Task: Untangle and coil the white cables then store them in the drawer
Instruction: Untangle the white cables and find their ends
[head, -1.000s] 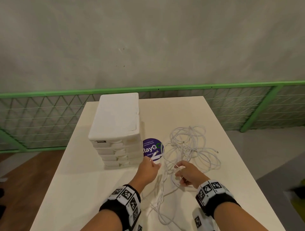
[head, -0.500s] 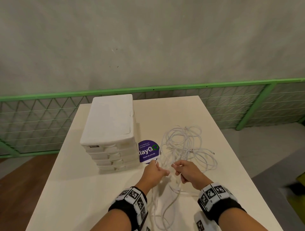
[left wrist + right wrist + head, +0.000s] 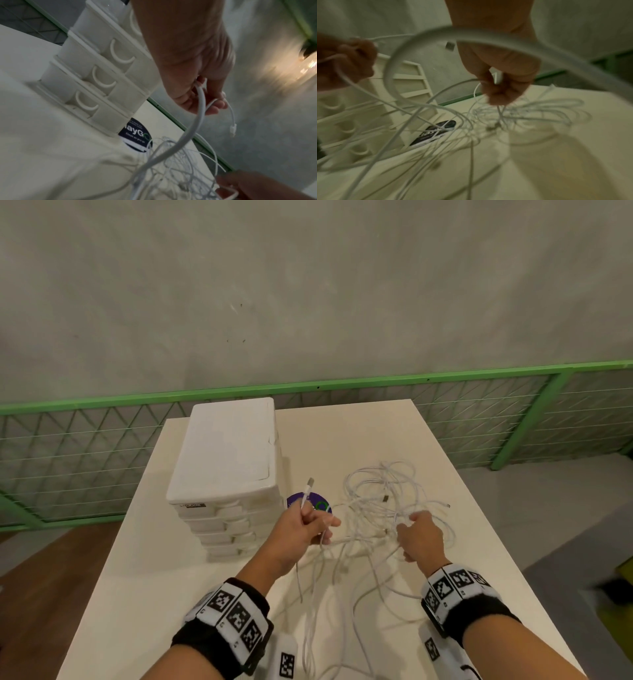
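White cables (image 3: 383,508) lie tangled on the tabletop (image 3: 342,436), right of the closed drawer unit (image 3: 227,474). The left hand (image 3: 303,530), raised and drawn leftward since half a second ago, pinches one cable end, its connector (image 3: 310,482) now standing above the purple sticker (image 3: 322,505). The right hand (image 3: 419,537) has moved right, away from it, fingers curled around several strands of the tangle.
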A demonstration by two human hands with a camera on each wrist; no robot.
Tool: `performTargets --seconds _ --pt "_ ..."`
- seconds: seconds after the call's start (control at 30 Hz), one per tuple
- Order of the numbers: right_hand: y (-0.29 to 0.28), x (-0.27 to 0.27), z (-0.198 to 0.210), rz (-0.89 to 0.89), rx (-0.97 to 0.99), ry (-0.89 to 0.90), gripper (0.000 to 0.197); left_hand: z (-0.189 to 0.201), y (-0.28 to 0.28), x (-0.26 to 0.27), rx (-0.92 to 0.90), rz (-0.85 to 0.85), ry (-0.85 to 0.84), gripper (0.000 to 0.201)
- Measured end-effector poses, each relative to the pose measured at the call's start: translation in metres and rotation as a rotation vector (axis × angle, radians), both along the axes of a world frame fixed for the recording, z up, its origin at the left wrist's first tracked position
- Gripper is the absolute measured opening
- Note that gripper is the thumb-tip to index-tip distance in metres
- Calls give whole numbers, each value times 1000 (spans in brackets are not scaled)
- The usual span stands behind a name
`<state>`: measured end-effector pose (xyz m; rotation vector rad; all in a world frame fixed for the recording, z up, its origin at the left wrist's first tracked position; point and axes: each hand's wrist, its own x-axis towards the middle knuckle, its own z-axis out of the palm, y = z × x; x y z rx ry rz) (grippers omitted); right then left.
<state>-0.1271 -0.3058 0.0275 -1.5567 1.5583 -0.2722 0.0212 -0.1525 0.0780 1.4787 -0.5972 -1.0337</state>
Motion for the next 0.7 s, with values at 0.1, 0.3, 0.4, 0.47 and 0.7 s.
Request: performTargets --seconds 0.1,0.3,0.4,0.47,0.7 --pt "9 5 23 58 -241 56 35 10 -3 3 -49 66 5 41" --pt "29 28 78 235 302 -595 20 19 -9 -2 -65 35 -36 40" --pt "31 40 94 237 300 -734 22 24 -9 -8 -53 -15 -47 38" --pt "31 43 106 256 214 -721 24 28 -10 -8 -47 25 -35 31" --pt "33 33 123 554 86 -501 17 52 -12 -3 -127 160 30 28"
